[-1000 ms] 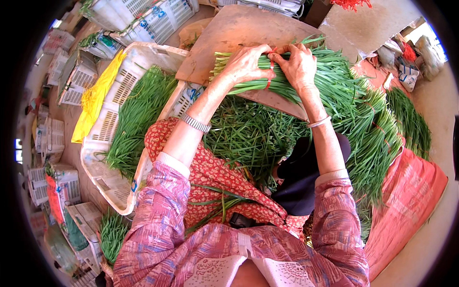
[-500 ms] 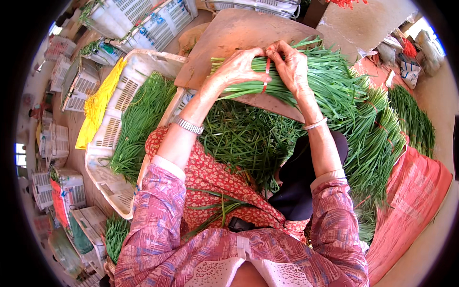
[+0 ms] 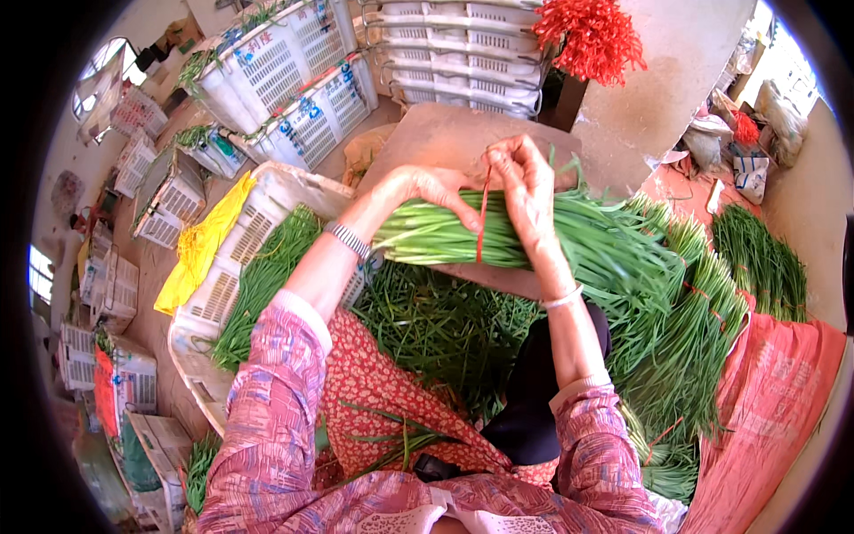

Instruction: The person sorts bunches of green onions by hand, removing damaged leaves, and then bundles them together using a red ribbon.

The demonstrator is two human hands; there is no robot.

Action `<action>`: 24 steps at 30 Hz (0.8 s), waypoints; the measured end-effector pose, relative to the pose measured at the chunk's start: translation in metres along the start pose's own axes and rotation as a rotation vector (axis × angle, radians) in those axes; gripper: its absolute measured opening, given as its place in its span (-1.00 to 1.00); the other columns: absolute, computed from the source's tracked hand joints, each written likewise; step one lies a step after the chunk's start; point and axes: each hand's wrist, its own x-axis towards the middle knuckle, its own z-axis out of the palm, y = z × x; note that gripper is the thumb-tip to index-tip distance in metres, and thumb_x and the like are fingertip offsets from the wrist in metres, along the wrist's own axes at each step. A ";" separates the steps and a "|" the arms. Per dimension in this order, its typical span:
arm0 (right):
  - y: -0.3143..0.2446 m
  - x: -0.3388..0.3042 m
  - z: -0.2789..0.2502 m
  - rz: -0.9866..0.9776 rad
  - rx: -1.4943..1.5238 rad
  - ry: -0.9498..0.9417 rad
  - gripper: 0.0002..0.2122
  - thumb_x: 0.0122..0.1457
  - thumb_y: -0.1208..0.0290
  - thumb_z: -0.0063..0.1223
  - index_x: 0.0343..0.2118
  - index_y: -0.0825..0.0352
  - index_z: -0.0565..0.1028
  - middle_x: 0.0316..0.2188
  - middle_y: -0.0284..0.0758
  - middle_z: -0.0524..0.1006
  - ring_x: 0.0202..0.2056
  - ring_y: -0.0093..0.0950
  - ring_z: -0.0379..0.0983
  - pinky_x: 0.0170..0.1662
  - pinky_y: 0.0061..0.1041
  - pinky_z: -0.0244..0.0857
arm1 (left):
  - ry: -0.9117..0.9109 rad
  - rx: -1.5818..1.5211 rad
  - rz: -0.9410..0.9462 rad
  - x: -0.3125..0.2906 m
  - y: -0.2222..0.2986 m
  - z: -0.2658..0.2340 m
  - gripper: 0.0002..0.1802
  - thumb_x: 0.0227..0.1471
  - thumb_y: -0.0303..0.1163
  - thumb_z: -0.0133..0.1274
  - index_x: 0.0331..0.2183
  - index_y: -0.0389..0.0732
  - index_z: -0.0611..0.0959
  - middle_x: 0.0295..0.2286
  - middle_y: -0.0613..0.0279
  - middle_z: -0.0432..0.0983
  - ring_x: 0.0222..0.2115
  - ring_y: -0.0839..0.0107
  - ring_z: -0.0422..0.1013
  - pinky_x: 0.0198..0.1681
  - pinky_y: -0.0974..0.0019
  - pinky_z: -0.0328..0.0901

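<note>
A thick bunch of garlic chives lies across a worn wooden board, pale stems to the left and green leaves to the right. Round its middle runs a red tie, whose upper part stands up from the bunch. My right hand pinches the top of this tie between thumb and fingers. With thumb in front and fingers behind, my left hand grips the stem side; its fingertips are partly hidden. Loose chive leaves lie in a heap below the board.
More tied chives are piled on the right, beside a red woven sack. At my left stands a white crate of chives with a yellow cloth on its rim. Stacked crates and red ties are at the back.
The red tie's upper part now stands higher off the bunch, pulled up by my right hand. My left hand still grips the stems. The view has tilted, showing more of the back.
</note>
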 end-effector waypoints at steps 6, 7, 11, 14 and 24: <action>0.056 0.004 -0.018 0.143 0.133 -0.104 -0.94 0.22 0.51 0.06 -0.30 0.37 0.47 -0.44 -0.40 0.54 -0.40 -0.64 0.43 -0.29 -0.63 0.34 | 0.346 0.312 0.006 0.005 0.027 0.026 -0.33 -0.15 0.03 0.27 -0.13 -0.30 0.59 -0.37 -0.06 0.59 -0.33 0.23 0.52 -0.24 0.19 0.35; 0.055 0.005 -0.015 0.153 0.179 -0.097 -0.93 0.22 0.50 0.07 -0.30 0.37 0.47 -0.42 -0.38 0.55 -0.35 -0.62 0.46 -0.24 -0.61 0.36 | 0.464 0.260 -0.028 0.000 0.030 0.033 -0.41 -0.10 -0.01 0.24 -0.16 -0.30 0.60 -0.42 -0.07 0.58 -0.38 0.22 0.51 -0.29 0.16 0.34; 0.065 0.005 -0.022 0.187 0.246 -0.033 -0.94 0.22 0.48 0.09 -0.31 0.34 0.50 -0.38 -0.36 0.57 -0.29 -0.60 0.46 -0.14 -0.58 0.35 | 0.970 0.001 -0.013 0.027 0.020 0.078 -0.67 0.07 -0.14 0.06 -0.39 -0.24 0.66 -0.74 0.11 0.43 -0.65 0.24 0.45 -0.52 0.13 0.27; 0.075 0.009 -0.027 0.263 0.314 0.075 -0.95 0.21 0.49 0.10 -0.31 0.33 0.51 -0.36 -0.37 0.57 -0.26 -0.58 0.48 -0.10 -0.56 0.36 | 1.328 0.349 0.055 0.040 0.020 0.100 -0.70 0.10 -0.21 0.01 -0.50 -0.20 0.65 -0.71 0.10 0.47 -0.60 0.07 0.43 -0.31 0.08 0.31; 0.075 0.021 -0.029 0.312 0.228 0.009 -0.93 0.21 0.46 0.11 -0.29 0.32 0.52 -0.34 -0.38 0.56 -0.29 -0.59 0.47 -0.12 -0.57 0.36 | 1.462 0.222 -0.021 0.049 0.023 0.101 -0.77 0.05 -0.23 0.05 -0.52 -0.13 0.64 -0.66 0.16 0.51 -0.52 0.18 0.46 -0.17 0.15 0.25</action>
